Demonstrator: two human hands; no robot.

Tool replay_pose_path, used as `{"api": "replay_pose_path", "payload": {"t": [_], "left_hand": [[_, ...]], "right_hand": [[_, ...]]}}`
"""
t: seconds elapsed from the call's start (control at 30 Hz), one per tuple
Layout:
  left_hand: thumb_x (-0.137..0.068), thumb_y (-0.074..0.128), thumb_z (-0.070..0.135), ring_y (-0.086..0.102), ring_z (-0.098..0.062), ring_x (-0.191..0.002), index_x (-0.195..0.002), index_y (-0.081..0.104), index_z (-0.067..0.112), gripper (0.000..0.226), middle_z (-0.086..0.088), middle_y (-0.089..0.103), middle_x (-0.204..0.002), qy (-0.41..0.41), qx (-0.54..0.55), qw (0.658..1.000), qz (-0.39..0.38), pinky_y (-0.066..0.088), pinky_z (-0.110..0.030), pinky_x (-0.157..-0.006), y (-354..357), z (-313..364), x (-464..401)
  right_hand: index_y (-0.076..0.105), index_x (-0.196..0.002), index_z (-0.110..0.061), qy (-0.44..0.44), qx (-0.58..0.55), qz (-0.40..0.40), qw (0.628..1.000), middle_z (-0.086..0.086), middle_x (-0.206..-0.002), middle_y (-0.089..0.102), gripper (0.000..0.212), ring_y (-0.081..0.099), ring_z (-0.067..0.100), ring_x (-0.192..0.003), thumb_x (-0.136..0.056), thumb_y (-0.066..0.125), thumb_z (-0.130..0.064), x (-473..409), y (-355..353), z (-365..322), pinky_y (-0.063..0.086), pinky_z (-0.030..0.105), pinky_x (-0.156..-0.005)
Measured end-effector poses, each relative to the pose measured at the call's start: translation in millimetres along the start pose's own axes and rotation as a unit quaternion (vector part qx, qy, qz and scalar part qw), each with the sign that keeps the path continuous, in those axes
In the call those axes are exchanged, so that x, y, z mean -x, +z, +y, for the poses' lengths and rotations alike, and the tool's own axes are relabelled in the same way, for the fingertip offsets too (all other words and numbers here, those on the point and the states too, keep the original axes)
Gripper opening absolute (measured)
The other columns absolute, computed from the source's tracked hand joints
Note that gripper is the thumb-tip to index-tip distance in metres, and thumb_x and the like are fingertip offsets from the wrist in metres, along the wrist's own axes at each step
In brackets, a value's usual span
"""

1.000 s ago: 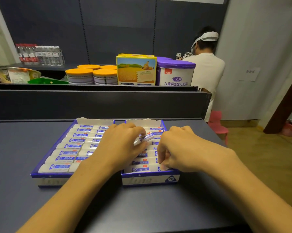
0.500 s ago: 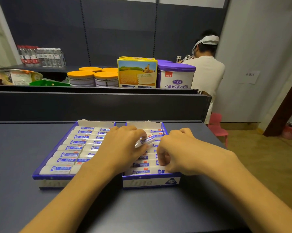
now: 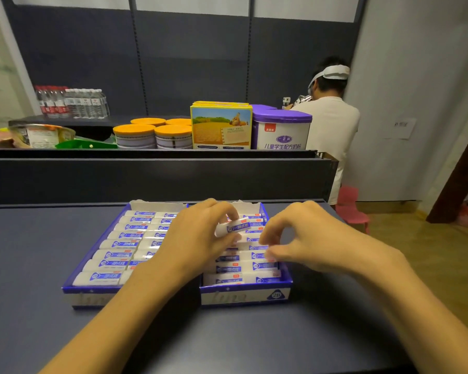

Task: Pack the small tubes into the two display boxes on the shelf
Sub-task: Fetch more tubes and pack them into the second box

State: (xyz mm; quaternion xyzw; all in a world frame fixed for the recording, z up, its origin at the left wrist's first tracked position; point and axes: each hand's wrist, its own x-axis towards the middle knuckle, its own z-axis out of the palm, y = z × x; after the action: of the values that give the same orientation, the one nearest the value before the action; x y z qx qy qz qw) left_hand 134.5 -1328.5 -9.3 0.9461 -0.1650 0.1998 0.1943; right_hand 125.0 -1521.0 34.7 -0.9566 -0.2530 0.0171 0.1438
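1. Holding one small tube [image 3: 233, 227] pinched in its curled fingers, the left hand [image 3: 197, 238] hangs over the inner edge of the right display box [image 3: 245, 295]; that grip carries the tube clear above the packed rows, tilted slightly.
2. Just right of that grip, the right hand [image 3: 305, 238] has its fingertips [image 3: 269, 256] curled down among the tubes in the same box; motion blur hides whether it pinches one or only nudges them, so I cannot tell its grip.
3. The step in hand looks like seating a last tube in the right box. The next move probably calls for a gap opened in a row beneath the left grip, then laying the tube flat, in line with its neighbours.
4. Counts: two display boxes, side by side on the shelf [image 3: 38, 333]. The left display box [image 3: 92, 291], to the left of the grip, shows eight rows, apparently two tubes each. The right box's rows are partly hidden by both hands, so I cannot count them. One tube is in the air.
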Motion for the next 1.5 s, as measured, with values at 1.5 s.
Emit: {"api": "replay_pose_path", "payload": {"t": [1.5], "left_hand": [[-0.089,0.063,0.021,0.060,-0.002,-0.067,-0.108,0.068,0.026,0.020,0.005,0.068,-0.107,0.047,0.074,0.962,-0.259,0.057,-0.021,-0.073,-20.6,39.4,-2.7]], "right_hand": [[0.067,-0.096,-0.014,0.078,-0.109,0.291,0.947,0.002,-0.097,0.068,0.021,0.059,0.013,-0.094,-0.088,0.062,-0.034,-27.0,65.8,58.7,0.051,0.034,-0.085]]}}
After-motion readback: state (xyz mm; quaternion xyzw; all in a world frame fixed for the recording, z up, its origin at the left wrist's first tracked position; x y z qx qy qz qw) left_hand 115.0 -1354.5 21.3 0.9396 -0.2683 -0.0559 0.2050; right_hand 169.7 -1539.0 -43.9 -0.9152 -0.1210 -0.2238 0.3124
